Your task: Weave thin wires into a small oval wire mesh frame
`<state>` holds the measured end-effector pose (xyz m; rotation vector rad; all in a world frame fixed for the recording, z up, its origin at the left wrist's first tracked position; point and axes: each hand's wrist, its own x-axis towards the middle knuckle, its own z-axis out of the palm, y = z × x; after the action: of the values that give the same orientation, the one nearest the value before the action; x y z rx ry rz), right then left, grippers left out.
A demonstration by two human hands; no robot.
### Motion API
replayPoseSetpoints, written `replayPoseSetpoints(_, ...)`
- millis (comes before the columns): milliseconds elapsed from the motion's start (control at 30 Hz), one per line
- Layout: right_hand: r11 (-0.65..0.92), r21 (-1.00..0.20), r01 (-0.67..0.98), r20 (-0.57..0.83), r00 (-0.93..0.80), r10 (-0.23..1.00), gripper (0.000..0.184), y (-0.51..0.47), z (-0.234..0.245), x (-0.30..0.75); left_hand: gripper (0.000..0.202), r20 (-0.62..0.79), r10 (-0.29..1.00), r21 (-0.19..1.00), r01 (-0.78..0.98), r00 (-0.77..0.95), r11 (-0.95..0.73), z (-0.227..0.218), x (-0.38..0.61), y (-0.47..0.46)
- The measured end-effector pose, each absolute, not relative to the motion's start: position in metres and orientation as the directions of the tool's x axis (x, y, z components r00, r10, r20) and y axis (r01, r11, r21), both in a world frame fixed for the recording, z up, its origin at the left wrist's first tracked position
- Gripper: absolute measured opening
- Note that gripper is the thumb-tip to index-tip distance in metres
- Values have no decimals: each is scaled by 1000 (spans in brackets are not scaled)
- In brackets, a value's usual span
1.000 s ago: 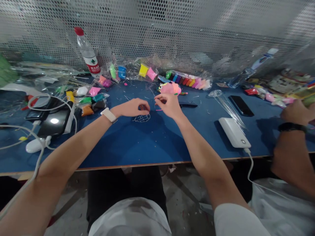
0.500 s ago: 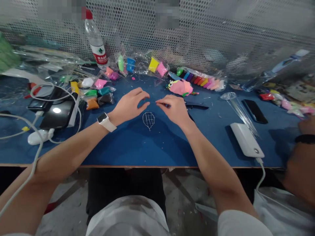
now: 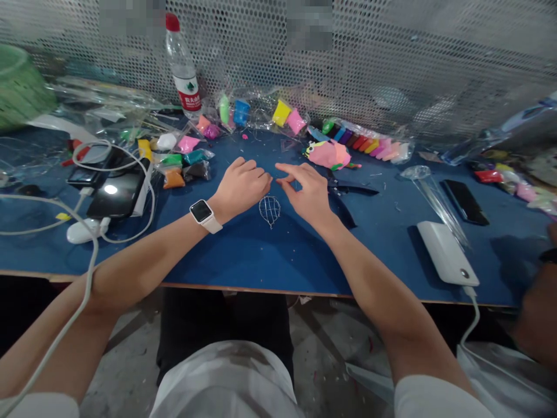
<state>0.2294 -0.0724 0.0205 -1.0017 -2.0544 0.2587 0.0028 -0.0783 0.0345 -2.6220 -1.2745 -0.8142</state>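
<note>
My left hand (image 3: 244, 184), with a white watch (image 3: 203, 213) on its wrist, hovers over the blue table with its fingers curled in a pinch. Whatever lies in that pinch is too small or hidden to make out. Just to the right is my right hand (image 3: 306, 188), its thumb and index finger apart with nothing visible between them. Below the gap between the hands lies a leaf-shaped wire frame (image 3: 270, 210) with crossing wires inside, touched by neither hand. Dark-handled pliers (image 3: 359, 188) rest beside my right hand, partly hidden behind it.
A pink clay figure (image 3: 328, 155) and clay sticks (image 3: 369, 142) lie behind my right hand. Clay packets (image 3: 174, 177), phones (image 3: 115, 188) and cables are on the left. A water bottle (image 3: 186, 81) stands at the back. A power bank (image 3: 448, 252) and another person's arm are right.
My left hand has gone from spread fingers to a pinch. My right hand's thumb and index finger have parted from a pinch. The wire frame stays on the table; the camera view has shifted slightly.
</note>
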Motion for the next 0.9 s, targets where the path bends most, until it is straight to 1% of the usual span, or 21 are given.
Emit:
replayPoseSetpoints(133,691,-455,561,588,-394,707,36,-71,21,231,47,463,694,110,742,551,-662,33,-5,-71)
replayPoseSetpoints(200,678,-445,586,590,-378,714,34,-69,21,233,45,432,678,143,697,595,-703,31,-8,-67)
replayPoseSetpoints(233,668,-447,595,594,-361,719,32,-69,21,234,43,423,675,188,670,604,-718,30,-9,-66)
replayPoseSetpoints(300,653,-471,593,615,-310,725,28,-68,20,235,37,432,687,323,611,584,-722,29,-9,-63)
replayPoseSetpoints(400,616,-557,557,631,-198,750,25,-68,19,234,29,442,730,523,511,521,-682,29,-13,-60)
replayPoseSetpoints(467,581,-623,524,593,-169,788,25,-67,19,234,25,402,747,602,462,530,-652,29,-18,-55)
replayPoseSetpoints(500,567,-645,512,562,-186,806,24,-67,19,235,23,376,747,625,445,548,-641,29,-22,-52)
replayPoseSetpoints(567,569,-649,506,506,-271,819,18,-64,21,240,19,340,741,648,427,579,-630,27,-29,-45)
replayPoseSetpoints(633,601,-603,525,467,-379,799,12,-61,21,245,17,323,740,650,431,590,-626,25,-36,-39)
replayPoseSetpoints(733,630,-545,553,397,-492,775,12,-57,21,252,15,281,732,641,447,620,-625,21,-41,-35)
replayPoseSetpoints(800,613,-565,553,353,-509,785,14,-56,20,253,14,255,724,645,445,641,-621,21,-42,-35)
replayPoseSetpoints(900,575,-628,525,336,-484,808,18,-58,19,249,17,240,708,671,413,665,-615,22,-42,-36)
